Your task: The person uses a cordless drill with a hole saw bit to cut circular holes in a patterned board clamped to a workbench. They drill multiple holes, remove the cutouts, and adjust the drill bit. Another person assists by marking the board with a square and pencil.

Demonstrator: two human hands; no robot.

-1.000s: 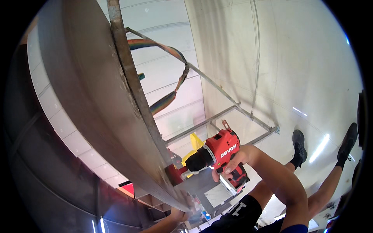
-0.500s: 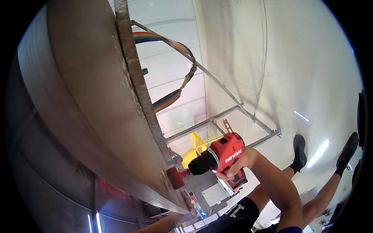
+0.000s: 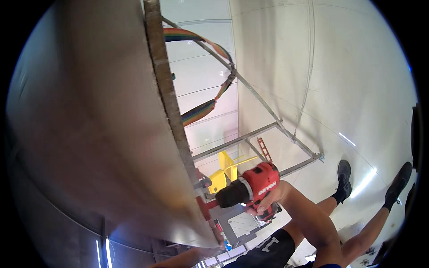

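My right hand (image 3: pixel 271 199) is wrapped round the handle of a red and black cordless drill (image 3: pixel 261 179). Its black chuck points left, toward the edge of a large brown-grey panel (image 3: pixel 111 116). A red cylindrical piece (image 3: pixel 204 208) lies between the chuck and the panel edge; whether it is fitted in the chuck is unclear. Low down, my left hand (image 3: pixel 219 237) grips the panel's bottom end, its palm partly hidden by the panel. A rough metal bar (image 3: pixel 166 85) runs along the panel's right side.
A metal frame (image 3: pixel 232 142) juts right from the bar, with a striped strap (image 3: pixel 196 112) looped on its diagonal brace. Beyond it are a yellow object (image 3: pixel 227 167) and a red slotted piece (image 3: pixel 264 149). My legs and dark shoes (image 3: pixel 343 172) rest on the pale floor at right.
The panel fills more of the view, its edge farther right. The drill sits slightly lower and left, still in my right hand. My left hand stays at the panel's bottom end.
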